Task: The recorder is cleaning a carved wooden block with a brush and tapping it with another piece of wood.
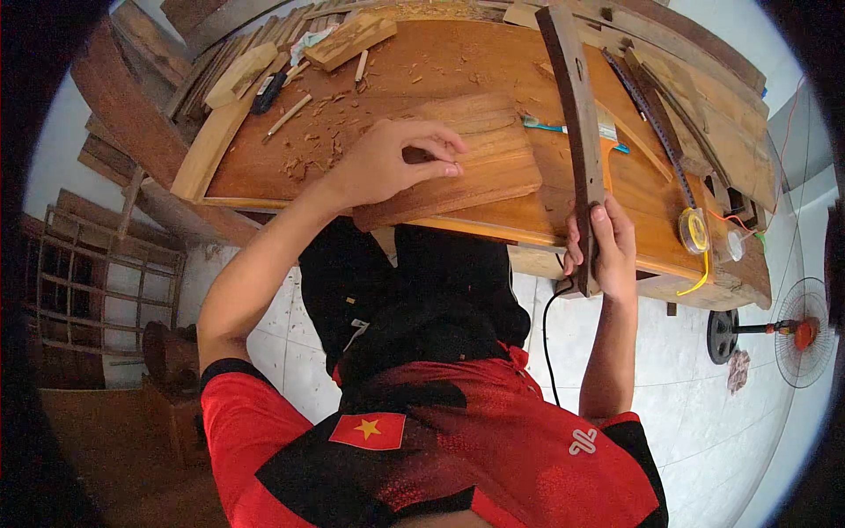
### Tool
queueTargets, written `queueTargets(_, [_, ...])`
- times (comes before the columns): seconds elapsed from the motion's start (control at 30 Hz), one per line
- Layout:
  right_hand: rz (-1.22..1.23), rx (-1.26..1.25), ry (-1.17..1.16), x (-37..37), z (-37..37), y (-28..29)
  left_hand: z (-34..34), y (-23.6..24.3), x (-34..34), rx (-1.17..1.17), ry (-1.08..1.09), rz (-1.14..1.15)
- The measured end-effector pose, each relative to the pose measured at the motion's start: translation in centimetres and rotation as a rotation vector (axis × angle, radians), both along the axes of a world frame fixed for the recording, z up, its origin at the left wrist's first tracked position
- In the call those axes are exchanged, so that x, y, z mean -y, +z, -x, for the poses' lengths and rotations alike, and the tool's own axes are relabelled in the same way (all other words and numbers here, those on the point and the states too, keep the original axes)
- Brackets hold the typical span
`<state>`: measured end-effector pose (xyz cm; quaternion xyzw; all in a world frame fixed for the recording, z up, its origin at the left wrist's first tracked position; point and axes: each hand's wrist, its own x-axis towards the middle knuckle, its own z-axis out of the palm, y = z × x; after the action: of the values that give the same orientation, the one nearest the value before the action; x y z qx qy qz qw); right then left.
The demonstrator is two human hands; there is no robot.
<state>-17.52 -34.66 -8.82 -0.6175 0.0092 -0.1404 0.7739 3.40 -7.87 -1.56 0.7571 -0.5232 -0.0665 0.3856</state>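
Note:
My left hand (398, 160) is over a brown wooden board (497, 167) near the front edge of the workbench. Its thumb and fingertips come together in a pinch, and whatever may be between them is hidden or too small to see. My right hand (607, 242) grips the near end of a long, dark wooden bar (576, 114) with a slot near its far end. The bar is slightly curved and runs away from me, right of the board. Partly behind it, a brush (607, 136) with a blue-green handle (544, 126) and an orange-handled tool show.
Wood shavings (308, 163) and pencils (289, 117) lie on the bench (449, 62). Wood blocks (352, 41) and a dark-handled tool (268, 91) are at the left. A yellow tape measure (694, 231), a dark ruler (647, 110) and planks are right. A fan (803, 333) stands on the floor.

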Motion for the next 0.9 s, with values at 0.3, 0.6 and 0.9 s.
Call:
queueTargets(0.3, [0.002, 0.010, 0.015, 0.0, -0.1, -0.1, -0.7, -0.6, 0.1, 0.095, -0.030, 0.016])
queueTargets(0.6, [-0.013, -0.007, 0.002, -0.1, -0.1, 0.3, -0.7, -0.8, -0.2, 0.084, 0.011, -0.026])
queueTargets(0.9, [0.373, -0.184, -0.085, -1.0, 1.8, 2.2, -1.1, -1.5, 0.0, 0.325, -0.066, 0.076])
